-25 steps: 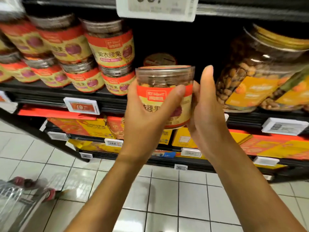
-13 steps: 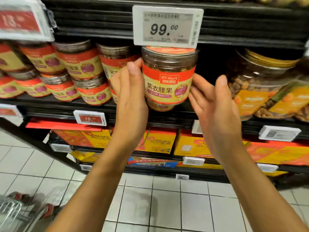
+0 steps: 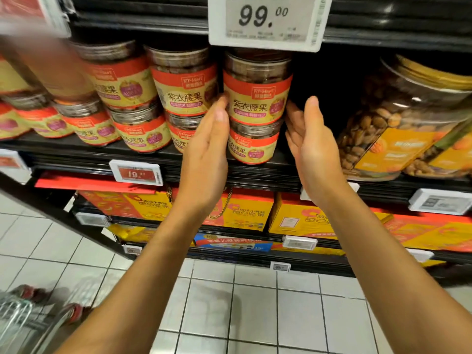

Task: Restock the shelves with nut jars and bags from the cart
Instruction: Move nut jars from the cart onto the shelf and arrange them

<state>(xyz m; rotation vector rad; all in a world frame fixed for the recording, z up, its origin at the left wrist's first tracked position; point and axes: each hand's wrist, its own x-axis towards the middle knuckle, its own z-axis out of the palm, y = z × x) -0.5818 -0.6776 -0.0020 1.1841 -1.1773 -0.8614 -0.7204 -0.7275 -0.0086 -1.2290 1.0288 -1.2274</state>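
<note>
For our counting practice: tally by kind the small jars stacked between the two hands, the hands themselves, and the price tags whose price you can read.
Small jars in that stack: 2, upper jar on lower jar
Hands: 2, left hand, right hand
Readable price tags: 2, 99.00 tag, 19 tag
Total: 6

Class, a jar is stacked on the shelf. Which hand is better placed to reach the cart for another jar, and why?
Probably the left. The cart shows at the lower left, on the same side as the left hand; the right hand is beyond the stacked jars, farther from it.
</note>
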